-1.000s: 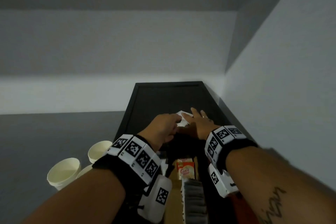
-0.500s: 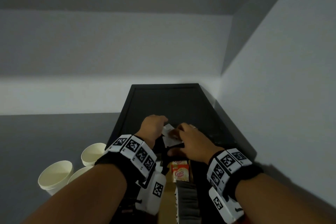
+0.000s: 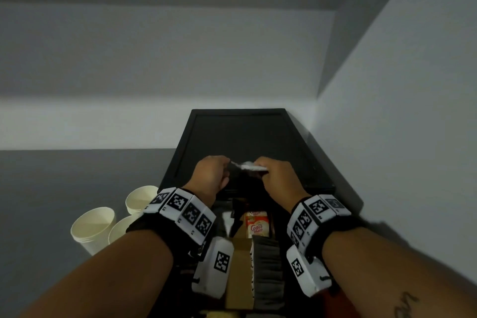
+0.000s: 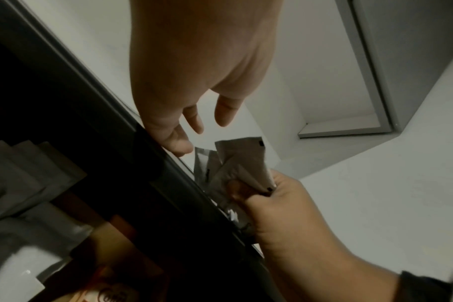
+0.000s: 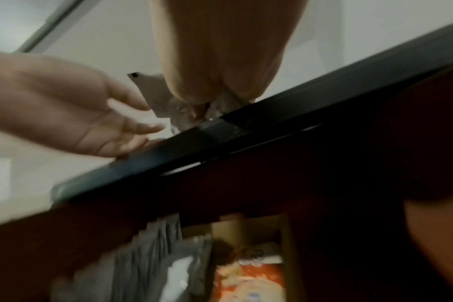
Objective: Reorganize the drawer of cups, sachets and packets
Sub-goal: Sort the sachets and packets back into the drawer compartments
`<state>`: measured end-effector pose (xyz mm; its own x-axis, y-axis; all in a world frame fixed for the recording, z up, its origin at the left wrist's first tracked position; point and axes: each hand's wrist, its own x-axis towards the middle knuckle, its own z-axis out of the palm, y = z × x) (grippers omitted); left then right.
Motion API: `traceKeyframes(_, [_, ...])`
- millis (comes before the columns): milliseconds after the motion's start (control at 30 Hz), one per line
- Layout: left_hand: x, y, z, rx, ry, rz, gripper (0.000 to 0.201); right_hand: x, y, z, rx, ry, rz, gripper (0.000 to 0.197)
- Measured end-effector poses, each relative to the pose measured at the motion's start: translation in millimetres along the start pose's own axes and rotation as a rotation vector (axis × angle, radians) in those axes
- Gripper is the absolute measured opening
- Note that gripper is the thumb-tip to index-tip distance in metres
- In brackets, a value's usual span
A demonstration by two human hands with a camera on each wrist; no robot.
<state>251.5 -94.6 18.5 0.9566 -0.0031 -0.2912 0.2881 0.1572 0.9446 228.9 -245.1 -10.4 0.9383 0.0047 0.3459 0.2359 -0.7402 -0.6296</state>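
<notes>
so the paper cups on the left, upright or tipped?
Upright. All three paper cups stand mouth-up on the grey counter, beside the black tray, and look empty.

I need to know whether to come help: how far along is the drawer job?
Early to midway. Done: cups stand out on the counter. In hand: the right hand grips grey sachets above the black tray; the left hand is open. Left: Coffee-mate packets and grey sachets remain in the drawer.

"Coffee mate" — on the orange packet [image 3: 256,224].
</notes>
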Motion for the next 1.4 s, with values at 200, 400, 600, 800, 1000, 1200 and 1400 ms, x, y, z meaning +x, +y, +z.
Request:
traceKeyframes(200, [-37, 0, -2, -0.076, -0.157, 0.015, 0.007, 0, -33, -24, 0.521, 0.301, 0.279, 0.006])
traceKeyframes(400, [-88, -6, 0, -0.304, -0.344, 0.158, 0.02, -53, -78, -32, 0.786, 0.088, 0.331, 0.01])
traceKeyframes(600, [-104, -32, -16, -0.258, -0.187, 0.223, 0.015, -98, -68, -16, 0.781, -0.045, 0.452, 0.022])
traceKeyframes(800, [-107, -55, -22, -0.139, -0.167, 0.162, 0.015, -118, -48, -18, 0.733, 0.027, 0.499, 0.019])
traceKeyframes(1000, [-108, -63, -19, -0.11, -0.271, 0.086, 0.022, -125, -46, -11, 0.622, -0.01, 0.492, 0.01])
traceKeyframes(1200, [-110, -69, -18, -0.076, -0.227, 0.102, 0.017, -127, -49, -8, 0.442, -0.047, 0.387, 0.008])
traceKeyframes(1400, [-107, -65, -22, -0.095, -0.196, 0.098, 0.021, -125, -48, -9, -0.246, 0.273, -0.038, 0.009])
